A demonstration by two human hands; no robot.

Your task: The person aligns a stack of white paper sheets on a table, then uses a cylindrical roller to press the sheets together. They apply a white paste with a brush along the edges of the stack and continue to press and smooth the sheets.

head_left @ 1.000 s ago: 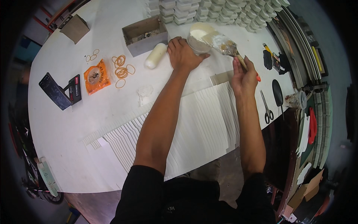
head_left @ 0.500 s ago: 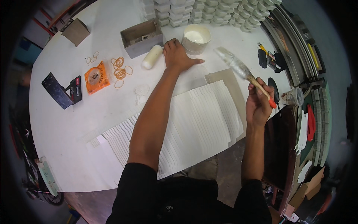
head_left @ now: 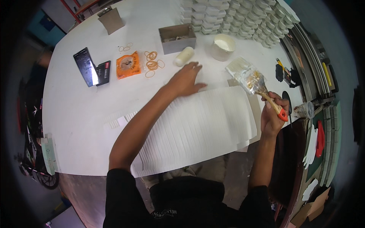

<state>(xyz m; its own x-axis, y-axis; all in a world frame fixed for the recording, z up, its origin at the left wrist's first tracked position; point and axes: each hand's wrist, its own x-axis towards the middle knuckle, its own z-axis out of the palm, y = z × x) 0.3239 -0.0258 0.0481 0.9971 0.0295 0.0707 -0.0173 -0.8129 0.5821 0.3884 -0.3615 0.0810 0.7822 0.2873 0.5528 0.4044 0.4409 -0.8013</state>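
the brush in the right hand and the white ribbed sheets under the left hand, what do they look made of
The brush: handle looks like pale varnished wood with an orange tip, probably paint or plastic; a shiny gold band suggests metal; the wide whitish bristles look coated with paste. The right hand has a closed grip on the handle. The white ribbed sheets: matte, thin, overlapped edges suggest paper or card.

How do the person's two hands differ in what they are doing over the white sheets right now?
The left hand lies flat and open, palm down, on the upper edge of the fanned white sheets, while the right hand is closed around the wooden handle of a paintbrush. The left hand touches the sheets; the right hand is held off their right edge, bristles pointing up-left. Both are bare.
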